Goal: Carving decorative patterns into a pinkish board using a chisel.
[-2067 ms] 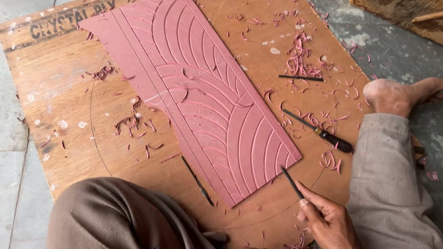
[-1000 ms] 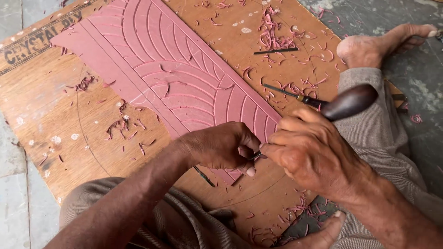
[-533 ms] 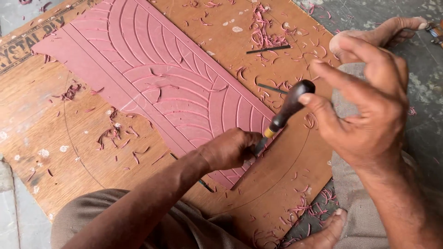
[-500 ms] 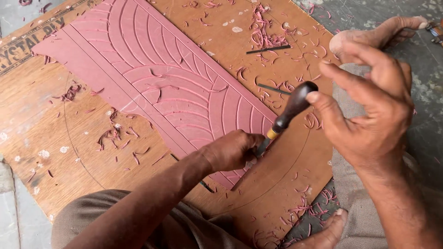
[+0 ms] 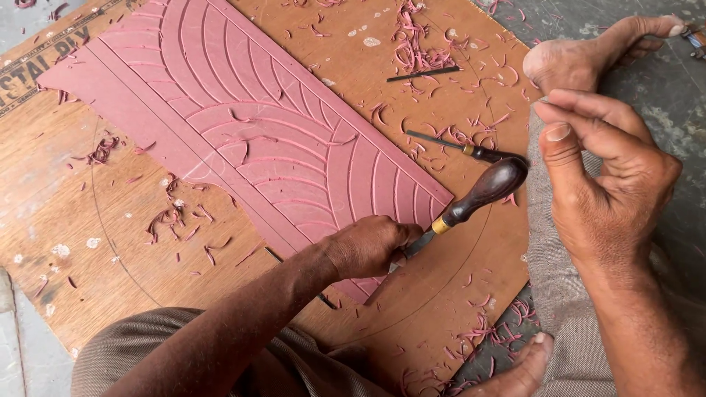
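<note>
Left hand: closed around the metal shank of the chisel, pressing it to the panel's lower corner.
Chisel: dark wooden handle slanting up toward 2 o'clock, brass ferrule just past the knuckles.
Right hand: open, fingers loosely curled, hanging just beside the handle's butt at 3 o'clock, not touching it.
Carved panel: reddish-pink sheet with curved grooves, lying flat on the wooden board.
Second tool: at 12 o'clock of the chisel handle, among pink shavings.
</note>
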